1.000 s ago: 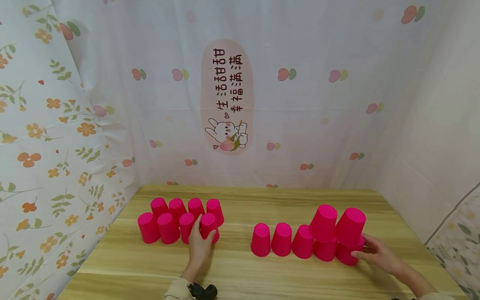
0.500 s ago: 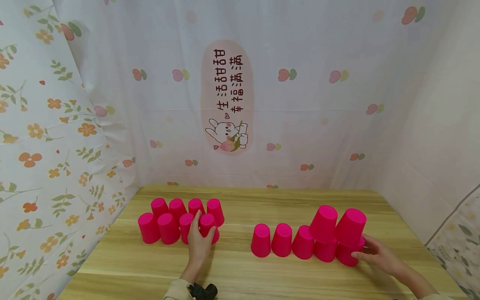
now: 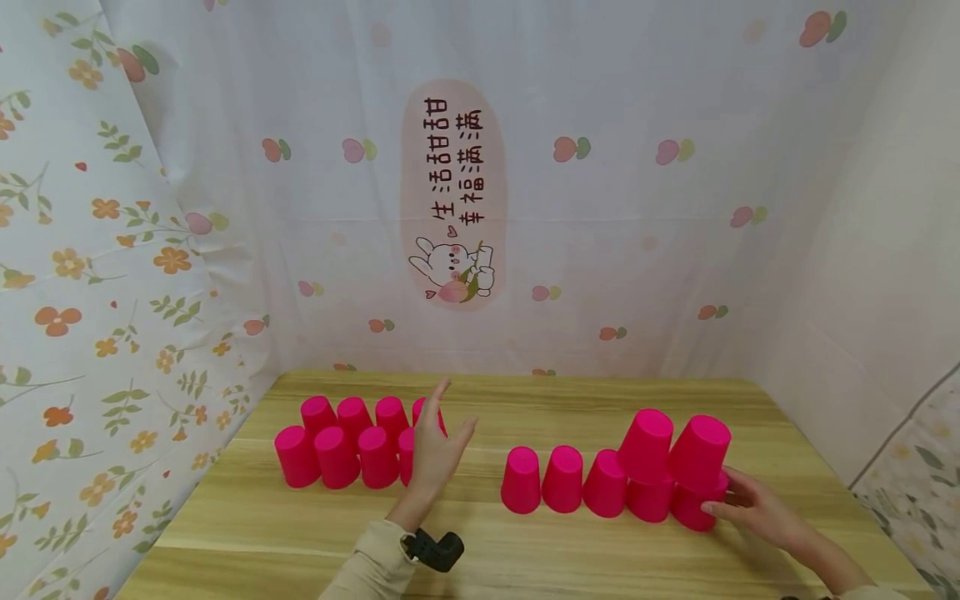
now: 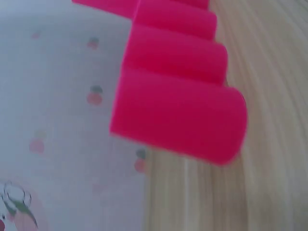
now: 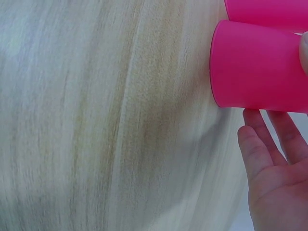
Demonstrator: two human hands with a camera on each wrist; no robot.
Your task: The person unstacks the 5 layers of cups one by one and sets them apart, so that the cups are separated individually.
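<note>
My left hand [image 3: 437, 450] is raised with fingers spread beside the left group of upside-down pink plastic cups, holding nothing. It partly hides the right-end front cup [image 3: 406, 458] and a back cup [image 3: 418, 410]. In the left wrist view, a row of pink cups [image 4: 178, 115] fills the upper middle, with no fingers showing. At the far right, my right hand [image 3: 761, 507] holds the end cup [image 3: 693, 510] of the right row, thumb in front and fingers behind. The right wrist view has fingertips [image 5: 251, 115] against that cup's side. Two cups [image 3: 647, 446] stand on top of this row's right end.
Three lower cups [image 3: 562, 479] at the right row's left end carry nothing on top. The left group has a front row [image 3: 297, 457] and a back row [image 3: 352, 412]. A wooden table [image 3: 465, 533] bears everything, with a patterned curtain [image 3: 637, 250] behind it.
My left hand has let go of the right-end front cup in the left group and moved to the right, fingers spreading. My right hand and the cups have stayed in place.
</note>
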